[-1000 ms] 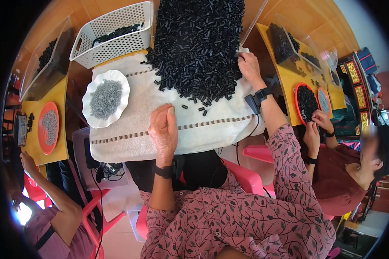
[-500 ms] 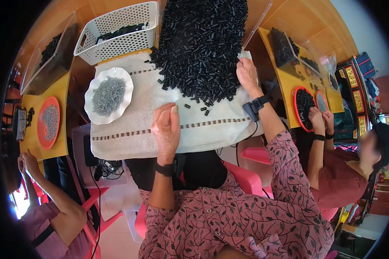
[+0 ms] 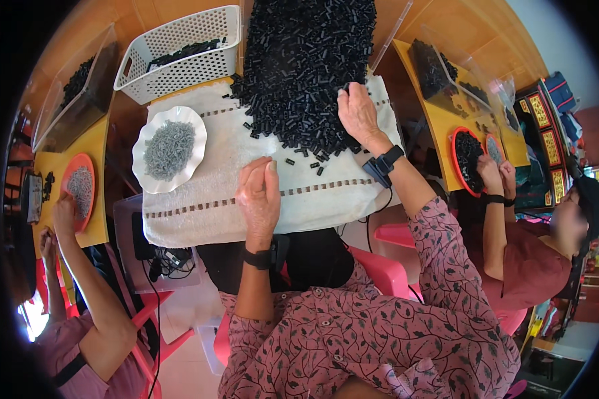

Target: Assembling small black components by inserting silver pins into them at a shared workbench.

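A large heap of small black cylindrical plastic pieces (image 3: 299, 73) covers the far middle of the cloth-covered table (image 3: 199, 149). My right hand (image 3: 359, 113) reaches the heap's right edge, fingers bent in and tips against the black pieces. Whether a piece is between those fingertips is too small to make out. Near the front of the cloth, my left hand (image 3: 258, 196) is closed, its fingers curled together; what they hold, if anything, is hidden. To its left stands a white scalloped plate (image 3: 142, 171) with small clear-grey pieces (image 3: 170, 149). Several loose black pieces (image 3: 290, 161) lie between the hands.
A white perforated basket (image 3: 180, 76) holding black pieces stands at the far left. On both sides, co-workers' hands (image 3: 491, 176) work at orange-red plates (image 3: 90, 213) on yellow tables. Clear bins of black pieces (image 3: 80, 83) stand there too. A pink chair (image 3: 379, 272) is below the table.
My right hand has moved left from the cloth at the heap's right side onto the heap's edge. My left hand stays nearly still. The left co-worker's hand has reached to the orange-red plate.
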`<state>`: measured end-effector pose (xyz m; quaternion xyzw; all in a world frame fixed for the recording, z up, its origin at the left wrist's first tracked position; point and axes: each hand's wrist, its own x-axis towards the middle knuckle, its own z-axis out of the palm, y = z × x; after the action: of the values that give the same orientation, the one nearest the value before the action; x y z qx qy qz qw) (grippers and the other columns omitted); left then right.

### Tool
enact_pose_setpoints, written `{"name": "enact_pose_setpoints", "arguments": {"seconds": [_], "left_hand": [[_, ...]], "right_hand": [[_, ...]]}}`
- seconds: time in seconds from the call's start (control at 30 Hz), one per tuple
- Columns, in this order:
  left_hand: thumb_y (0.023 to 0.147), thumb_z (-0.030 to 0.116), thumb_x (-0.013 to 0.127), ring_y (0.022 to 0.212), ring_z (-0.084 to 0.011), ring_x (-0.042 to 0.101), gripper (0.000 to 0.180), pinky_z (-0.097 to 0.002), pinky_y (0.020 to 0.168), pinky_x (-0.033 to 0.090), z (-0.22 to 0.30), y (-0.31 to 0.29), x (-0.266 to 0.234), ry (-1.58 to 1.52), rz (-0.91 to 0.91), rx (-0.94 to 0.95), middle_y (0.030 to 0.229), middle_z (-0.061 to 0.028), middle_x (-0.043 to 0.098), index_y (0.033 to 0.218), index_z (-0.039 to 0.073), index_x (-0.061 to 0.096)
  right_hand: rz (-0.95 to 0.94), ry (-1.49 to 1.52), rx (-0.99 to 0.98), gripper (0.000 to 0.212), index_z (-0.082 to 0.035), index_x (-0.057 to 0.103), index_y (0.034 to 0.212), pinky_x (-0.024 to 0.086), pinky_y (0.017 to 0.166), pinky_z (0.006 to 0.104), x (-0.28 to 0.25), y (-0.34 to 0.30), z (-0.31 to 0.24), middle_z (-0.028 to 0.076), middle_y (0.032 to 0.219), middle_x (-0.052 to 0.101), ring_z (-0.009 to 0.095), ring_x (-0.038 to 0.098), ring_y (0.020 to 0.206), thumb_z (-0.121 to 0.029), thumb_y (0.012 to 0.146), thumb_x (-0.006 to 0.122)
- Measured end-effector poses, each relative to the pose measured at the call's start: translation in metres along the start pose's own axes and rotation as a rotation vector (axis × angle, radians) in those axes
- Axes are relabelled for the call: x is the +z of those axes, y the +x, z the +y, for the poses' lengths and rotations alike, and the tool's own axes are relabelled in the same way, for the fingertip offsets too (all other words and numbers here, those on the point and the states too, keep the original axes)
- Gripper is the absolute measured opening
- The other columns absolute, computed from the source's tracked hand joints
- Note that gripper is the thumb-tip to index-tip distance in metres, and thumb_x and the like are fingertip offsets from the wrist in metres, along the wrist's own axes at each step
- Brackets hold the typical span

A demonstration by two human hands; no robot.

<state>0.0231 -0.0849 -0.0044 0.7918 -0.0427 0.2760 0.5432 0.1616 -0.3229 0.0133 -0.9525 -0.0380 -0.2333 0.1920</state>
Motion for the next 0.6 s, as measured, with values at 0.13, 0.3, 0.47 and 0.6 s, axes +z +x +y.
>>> {"name": "enact_pose_setpoints", "arguments": {"seconds": [0.13,0.3,0.47,0.6], "left_hand": [[0.089,0.002,0.063,0.088,-0.0276,0.066,0.007,-0.0352,0.079,0.053,0.002,0.001,0.003,-0.006,-0.011,0.015,0.096,-0.0151,0.069,0.089,-0.004,0.067],[0.089,0.003,0.064,0.088,-0.0271,0.066,0.008,-0.0345,0.078,0.054,0.001,-0.001,0.001,-0.025,-0.01,-0.02,0.098,-0.0153,0.069,0.09,-0.004,0.068],[0.09,0.004,0.063,0.087,-0.0267,0.067,0.009,-0.034,0.078,0.054,0.003,0.0,0.002,-0.027,-0.017,-0.026,0.098,-0.0151,0.069,0.091,-0.004,0.068],[0.09,0.004,0.063,0.086,-0.0265,0.067,0.009,-0.0338,0.077,0.054,0.003,0.001,0.002,-0.015,-0.012,-0.018,0.098,-0.0151,0.069,0.091,-0.003,0.069]], "right_hand": [[-0.009,0.017,-0.053,0.022,-0.001,0.049,0.101,0.053,0.07,0.0537,-0.001,0.003,-0.012,0.025,0.098,0.054,0.046,0.061,0.081,-0.022,0.095,0.05],[-0.074,0.01,-0.048,0.028,-0.003,0.054,0.114,0.054,0.072,0.0508,-0.004,0.008,-0.042,0.022,0.101,0.056,0.045,0.061,0.083,-0.016,0.09,0.054],[-0.088,-0.007,-0.135,0.025,-0.004,0.054,0.108,0.056,0.066,0.0494,-0.002,0.014,-0.053,0.02,0.098,0.054,0.04,0.064,0.075,-0.019,0.089,0.055],[-0.095,-0.005,-0.126,0.028,-0.006,0.059,0.112,0.055,0.067,0.0479,0.0,0.017,-0.064,0.019,0.099,0.056,0.039,0.064,0.076,-0.017,0.087,0.057]]}}
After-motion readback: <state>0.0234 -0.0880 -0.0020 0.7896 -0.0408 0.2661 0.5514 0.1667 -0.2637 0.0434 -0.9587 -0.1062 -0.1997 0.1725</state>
